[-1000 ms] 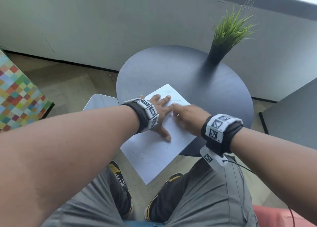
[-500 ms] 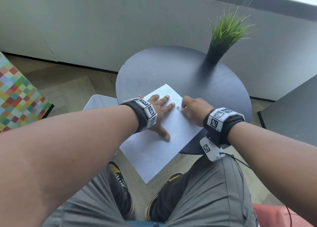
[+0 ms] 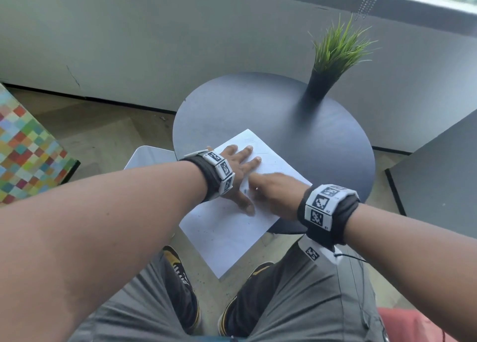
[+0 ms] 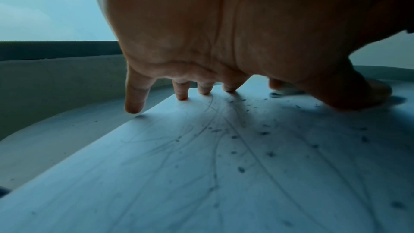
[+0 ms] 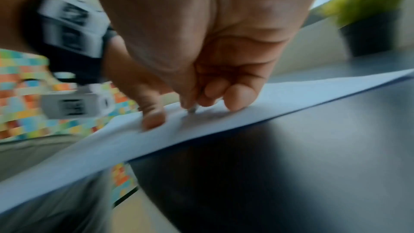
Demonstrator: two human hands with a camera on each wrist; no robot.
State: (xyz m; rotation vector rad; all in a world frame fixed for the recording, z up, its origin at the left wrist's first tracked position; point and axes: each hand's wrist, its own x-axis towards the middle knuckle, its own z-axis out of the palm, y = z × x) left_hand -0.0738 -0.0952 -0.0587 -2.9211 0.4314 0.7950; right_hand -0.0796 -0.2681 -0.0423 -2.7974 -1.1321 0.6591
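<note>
Round dark table (image 3: 258,104) by pale wall | left hand (image 3: 236,171): fingers (image 3: 249,152) spread straight, pressed flat on paper (image 3: 227,233) | right hand (image 3: 276,194): fingers (image 5: 239,98) curled, pinching small item (image 5: 192,110), tip on sheet, too blurred to name | paper at table's near edge, one corner overhanging the knees | potted plant (image 3: 318,86) at far rim.

We see a white sheet of paper (image 3: 227,238) lying flat and skewed at mid-frame — upper half on the dark counter (image 3: 258,109), lower corner jutting past its edge. Faint pencil lines (image 4: 253,150) and dark crumbs (image 4: 241,169) mark it; a small grey stub (image 5: 192,110) touches it.
</note>
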